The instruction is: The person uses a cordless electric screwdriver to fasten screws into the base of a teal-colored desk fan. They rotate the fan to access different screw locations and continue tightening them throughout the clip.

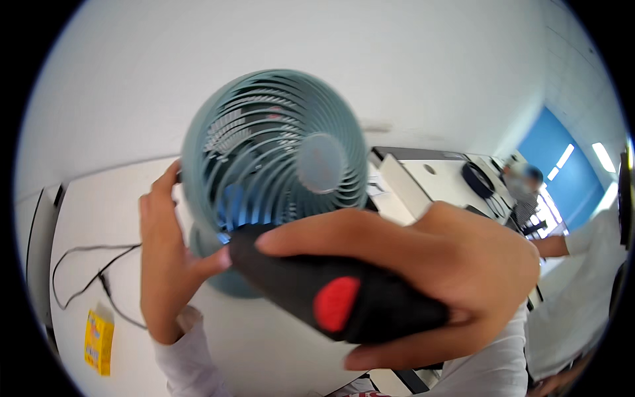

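A teal desk fan (pixel 320 163) with a round, swirl-ribbed grille stands on the white table in front of me. My left hand (pixel 164 248) grips the fan's left side, its fingers reaching behind the rim and its thumb at the lower front edge. In my right hand (pixel 423 264) is a black handheld tool with a red patch (pixel 336 304), wrapped by the fingers. The tool's narrow end meets my left thumb in view, close to the grille's lower rim; whether it touches the fan I cannot tell. Its exact kind is unclear.
A black cable (pixel 83 248) loops over the white table (pixel 119 198) at left, above a small yellow packet (pixel 99 343). Another white desk (pixel 436 182) with a black ring-shaped object (pixel 477 180) stands at right. A person in white (pixel 569 304) is close on my right; another person (pixel 524 188) is farther back.
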`<action>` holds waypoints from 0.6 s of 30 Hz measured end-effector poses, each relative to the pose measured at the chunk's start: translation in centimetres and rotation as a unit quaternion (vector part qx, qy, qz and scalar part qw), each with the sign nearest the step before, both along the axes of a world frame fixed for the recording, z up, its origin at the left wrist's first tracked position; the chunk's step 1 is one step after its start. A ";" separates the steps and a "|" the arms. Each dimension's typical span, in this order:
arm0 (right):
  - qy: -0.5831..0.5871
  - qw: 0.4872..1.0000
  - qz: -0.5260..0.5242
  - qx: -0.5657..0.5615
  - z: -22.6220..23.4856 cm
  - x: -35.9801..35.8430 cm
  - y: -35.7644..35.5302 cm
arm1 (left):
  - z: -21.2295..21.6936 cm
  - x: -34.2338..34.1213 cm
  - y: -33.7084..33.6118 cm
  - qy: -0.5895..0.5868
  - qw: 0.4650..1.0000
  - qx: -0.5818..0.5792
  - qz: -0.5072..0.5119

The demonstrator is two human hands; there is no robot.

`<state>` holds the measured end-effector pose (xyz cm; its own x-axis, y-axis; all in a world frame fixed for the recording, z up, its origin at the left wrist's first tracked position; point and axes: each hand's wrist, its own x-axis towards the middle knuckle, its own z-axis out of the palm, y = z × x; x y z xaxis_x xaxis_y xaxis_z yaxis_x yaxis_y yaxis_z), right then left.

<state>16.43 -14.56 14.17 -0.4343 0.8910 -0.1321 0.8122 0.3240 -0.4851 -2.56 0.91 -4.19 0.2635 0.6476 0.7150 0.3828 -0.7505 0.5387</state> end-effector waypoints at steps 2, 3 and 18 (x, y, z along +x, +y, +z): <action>0.026 1.000 0.007 -0.001 -0.6 1.3 0.2 | 0.0 0.8 -0.2 0.022 0.999 -0.028 0.022; 0.030 0.999 0.010 0.004 -0.8 1.6 -0.1 | 0.1 1.2 -0.2 0.023 0.999 -0.029 0.014; 0.026 0.995 0.029 0.096 -1.2 1.0 -0.7 | 0.1 0.6 -0.3 0.030 0.999 -0.021 0.019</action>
